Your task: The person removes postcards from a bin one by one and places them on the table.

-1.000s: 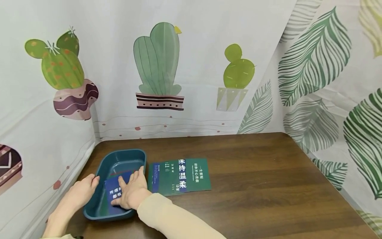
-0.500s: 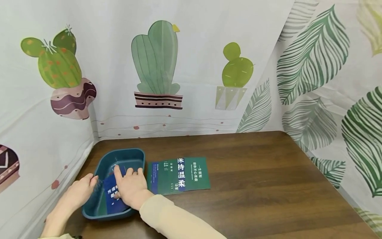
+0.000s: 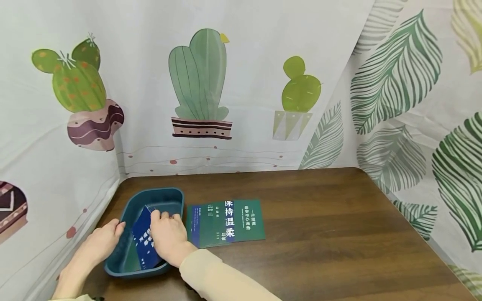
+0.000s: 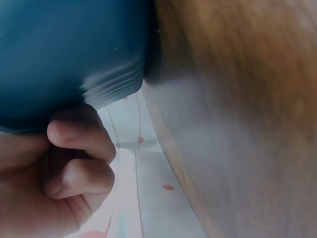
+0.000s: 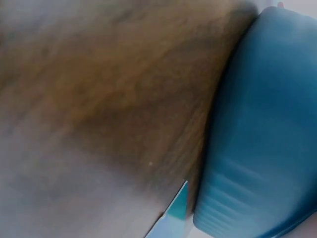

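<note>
A dark teal plastic basin (image 3: 154,191) stands at the left of the table. My left hand (image 3: 101,242) grips its left rim, and in the left wrist view the curled fingers (image 4: 89,141) lie against the outer wall. Inside the basin, my right hand (image 3: 168,236) pinches a blue printed card (image 3: 142,236) with white characters along its right edge. This card is tilted, its far corner raised. A green card (image 3: 132,260) lies beneath it. The right wrist view shows the basin's outer wall (image 5: 262,124), with the right hand mostly out of sight.
Several green and blue cards (image 3: 241,225) lie overlapping on the brown wooden table (image 3: 320,234), just right of the basin. A white curtain (image 3: 256,75) printed with cacti and leaves hangs along the back and sides.
The right hand's spread fingers have curled in and now pinch the blue card's edge. The card has turned and tilted up. The left hand stays on the basin's rim.
</note>
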Tool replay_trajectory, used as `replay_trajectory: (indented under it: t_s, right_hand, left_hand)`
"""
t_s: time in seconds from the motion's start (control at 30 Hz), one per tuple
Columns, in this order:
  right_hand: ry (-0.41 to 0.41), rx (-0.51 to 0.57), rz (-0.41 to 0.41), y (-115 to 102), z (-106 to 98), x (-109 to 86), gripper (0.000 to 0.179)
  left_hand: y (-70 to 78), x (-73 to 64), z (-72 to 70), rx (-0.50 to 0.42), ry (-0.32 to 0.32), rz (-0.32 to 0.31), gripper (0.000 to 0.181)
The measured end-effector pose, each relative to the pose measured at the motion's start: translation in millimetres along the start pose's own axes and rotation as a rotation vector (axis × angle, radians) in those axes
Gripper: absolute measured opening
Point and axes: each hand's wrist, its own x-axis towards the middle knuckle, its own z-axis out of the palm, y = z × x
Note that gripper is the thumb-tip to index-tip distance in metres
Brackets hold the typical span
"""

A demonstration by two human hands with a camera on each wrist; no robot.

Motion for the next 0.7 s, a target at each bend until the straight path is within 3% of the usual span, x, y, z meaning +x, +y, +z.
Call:
replay_trajectory:
  t_s: [0.37, 0.6, 0.7]
  right_hand:
    - [0.072, 0.137, -0.074, 8, -6, 2.5, 0.018]
    - [0.110, 0.453, -0.104, 27, -21, 3.0, 0.017]
    - [0.143, 0.540, -0.085, 38, -33, 2.7, 0.019]
  left_hand:
    - [-2.2, 4.1, -3.2, 0.025, -0.003, 0.006, 0.037]
    - [-2.7, 2.5, 0.2, 0.015, -0.008, 0.008, 0.038]
    - [-2.3, 1.3, 0.6, 0.001, -0.004, 0.007, 0.036]
